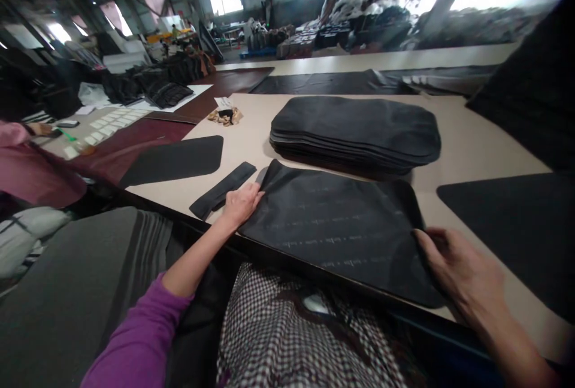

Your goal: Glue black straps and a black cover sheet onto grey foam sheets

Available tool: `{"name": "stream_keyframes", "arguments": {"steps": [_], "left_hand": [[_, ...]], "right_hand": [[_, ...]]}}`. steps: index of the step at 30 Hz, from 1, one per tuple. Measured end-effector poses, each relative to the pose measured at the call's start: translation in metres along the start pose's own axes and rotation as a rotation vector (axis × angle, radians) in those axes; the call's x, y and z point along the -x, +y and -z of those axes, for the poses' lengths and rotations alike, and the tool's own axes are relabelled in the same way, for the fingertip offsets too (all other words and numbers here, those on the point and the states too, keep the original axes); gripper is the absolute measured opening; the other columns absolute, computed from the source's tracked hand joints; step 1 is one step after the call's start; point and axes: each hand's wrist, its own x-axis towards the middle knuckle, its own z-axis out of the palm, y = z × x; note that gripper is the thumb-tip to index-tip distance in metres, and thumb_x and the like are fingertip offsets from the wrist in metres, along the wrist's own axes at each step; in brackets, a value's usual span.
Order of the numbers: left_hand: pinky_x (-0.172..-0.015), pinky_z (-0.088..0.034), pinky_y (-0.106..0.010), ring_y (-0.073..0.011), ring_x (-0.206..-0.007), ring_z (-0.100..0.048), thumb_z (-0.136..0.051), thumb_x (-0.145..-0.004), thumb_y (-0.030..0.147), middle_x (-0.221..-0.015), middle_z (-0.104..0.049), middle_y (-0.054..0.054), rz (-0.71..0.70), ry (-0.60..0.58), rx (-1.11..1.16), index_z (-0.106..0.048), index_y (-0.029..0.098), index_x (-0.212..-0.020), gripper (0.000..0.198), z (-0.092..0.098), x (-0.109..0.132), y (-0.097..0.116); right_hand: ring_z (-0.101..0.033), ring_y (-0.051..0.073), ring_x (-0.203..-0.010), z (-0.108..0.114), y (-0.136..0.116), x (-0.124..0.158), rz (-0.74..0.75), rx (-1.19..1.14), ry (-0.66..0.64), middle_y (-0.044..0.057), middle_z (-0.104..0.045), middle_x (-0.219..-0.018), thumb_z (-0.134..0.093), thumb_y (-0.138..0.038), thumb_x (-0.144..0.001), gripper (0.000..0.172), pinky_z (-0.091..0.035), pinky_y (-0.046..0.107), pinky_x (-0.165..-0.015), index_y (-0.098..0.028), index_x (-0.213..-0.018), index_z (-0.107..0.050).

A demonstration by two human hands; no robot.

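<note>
A black rounded sheet [336,226] with rows of faint pale print lies at the table's front edge before me. My left hand [242,202] is closed on its left edge, fingers pressed together at the side. At the right edge, my right hand [462,265] grips with the thumb on top and the other fingers curled, partly hidden. Just beyond the sheet rests a stack of black rounded panels [354,127]. A folded black strip [223,189] lies beside my left hand.
Flat dark panels lie on the table at left [179,159] and right [516,214]. A small tan bundle [226,115] sits farther back. Grey stacked sheets [76,280] stand at my lower left. A person in a pink sleeve [36,163] works at far left.
</note>
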Motion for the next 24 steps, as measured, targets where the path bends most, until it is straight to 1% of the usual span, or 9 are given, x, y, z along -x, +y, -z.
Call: {"name": "stream_keyframes", "arguments": {"steps": [6,8,10,12,14,16,19,21,24], "left_hand": [[-0.07,-0.048,-0.028,-0.0213,-0.096,-0.067,-0.033,-0.104,0.049,-0.115,-0.066,-0.011,-0.023,0.035,0.01,-0.06,0.021,-0.119,0.042,-0.001,0.001,-0.003],[-0.079,-0.049,-0.03,-0.0229,-0.103,-0.064,-0.036,-0.104,0.049,-0.118,-0.064,-0.012,-0.02,0.055,0.008,-0.056,0.02,-0.13,0.044,0.001,0.001,-0.006],[-0.091,-0.048,-0.035,-0.0263,-0.115,-0.059,-0.04,-0.103,0.048,-0.128,-0.06,-0.016,-0.002,0.118,0.018,-0.046,0.017,-0.143,0.051,0.004,0.003,-0.008],[-0.102,-0.043,-0.04,-0.0297,-0.127,-0.051,-0.041,-0.102,0.047,-0.141,-0.052,-0.019,0.01,0.214,0.062,-0.038,0.014,-0.149,0.058,0.01,0.005,-0.005],[-0.11,-0.037,-0.042,-0.0295,-0.136,-0.043,-0.037,-0.104,0.047,-0.15,-0.046,-0.019,-0.046,0.269,0.147,-0.036,0.012,-0.151,0.059,0.018,0.008,0.004],[-0.116,-0.032,-0.041,-0.0262,-0.144,-0.036,-0.033,-0.104,0.05,-0.156,-0.04,-0.016,-0.211,0.208,0.243,-0.034,0.014,-0.153,0.061,0.025,0.009,0.018],[-0.123,-0.022,-0.043,-0.023,-0.152,-0.023,-0.031,-0.1,0.063,-0.165,-0.026,-0.009,-0.472,0.018,0.299,-0.025,0.021,-0.158,0.072,0.026,0.004,0.039],[-0.124,-0.016,-0.047,-0.0238,-0.154,-0.019,-0.029,-0.097,0.07,-0.167,-0.021,-0.008,-0.528,-0.072,0.276,-0.022,0.023,-0.159,0.078,0.019,-0.002,0.048],[-0.123,-0.015,-0.049,-0.0249,-0.154,-0.02,-0.027,-0.096,0.073,-0.166,-0.022,-0.009,-0.528,-0.124,0.227,-0.026,0.024,-0.158,0.079,0.002,-0.01,0.051]], "right_hand": [[-0.066,0.036,-0.076,-0.002,0.004,-0.002,-0.03,0.011,-0.014,0.009,-0.073,-0.089,-0.052,-0.068,-0.08,0.033,-0.045,0.045,-0.058,-0.038,-0.094,-0.059],[-0.066,0.037,-0.077,-0.004,0.005,-0.002,-0.023,0.019,-0.009,0.009,-0.073,-0.09,-0.052,-0.068,-0.079,0.034,-0.044,0.046,-0.057,-0.038,-0.094,-0.058],[-0.066,0.037,-0.078,-0.005,0.005,-0.002,-0.007,0.016,0.011,0.009,-0.073,-0.092,-0.052,-0.067,-0.079,0.033,-0.044,0.046,-0.057,-0.038,-0.094,-0.058],[-0.066,0.035,-0.076,-0.005,0.004,-0.002,-0.004,0.017,0.004,0.009,-0.073,-0.092,-0.053,-0.066,-0.079,0.032,-0.044,0.045,-0.056,-0.038,-0.094,-0.058],[-0.066,0.033,-0.075,-0.003,0.003,-0.002,-0.002,0.026,-0.002,0.009,-0.074,-0.094,-0.052,-0.067,-0.08,0.034,-0.044,0.044,-0.057,-0.037,-0.095,-0.058],[-0.066,0.033,-0.077,0.0,0.002,-0.001,0.015,0.029,-0.011,0.008,-0.073,-0.096,-0.048,-0.068,-0.083,0.037,-0.045,0.043,-0.058,-0.036,-0.097,-0.059],[-0.067,0.032,-0.081,0.002,-0.001,-0.001,0.034,0.026,-0.018,0.007,-0.073,-0.098,-0.042,-0.069,-0.087,0.044,-0.046,0.04,-0.059,-0.031,-0.101,-0.059],[-0.068,0.032,-0.083,0.002,-0.002,-0.002,0.034,0.024,-0.017,0.006,-0.072,-0.101,-0.04,-0.069,-0.089,0.046,-0.046,0.038,-0.059,-0.029,-0.102,-0.06],[-0.068,0.029,-0.08,0.005,-0.006,0.0,0.014,0.019,-0.007,0.006,-0.072,-0.1,-0.041,-0.067,-0.091,0.045,-0.044,0.036,-0.059,-0.028,-0.101,-0.061]]}}
